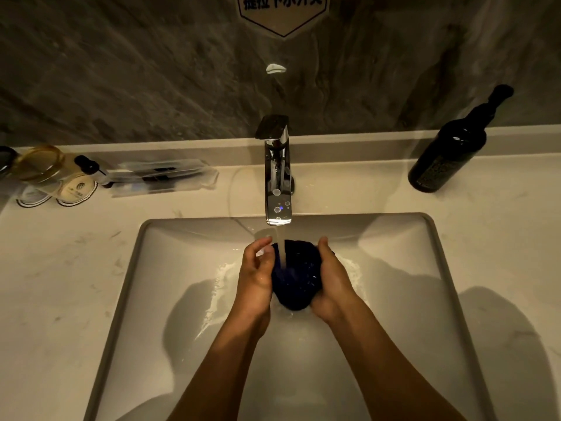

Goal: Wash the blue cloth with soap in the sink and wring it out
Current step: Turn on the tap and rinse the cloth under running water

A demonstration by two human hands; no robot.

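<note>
Dim warm light, soft shadows, curved edges

Sign on the wall above the tap: Chinese characters, cut off at the top, reading roughly "提拉下水开关".
Dark bottle right of the tap: label print too small to read.
Round labels left of the tap: illegible.

1. The blue cloth is dark blue, wet and bunched into a rounded wad, with small droplets or suds glinting on its surface.
2. It sits above the middle of the sink, directly under the tap's stream, which strikes its upper left part.
3. The sink is a white rectangular basin with a grey rim; water and foam spread around the cloth.
</note>
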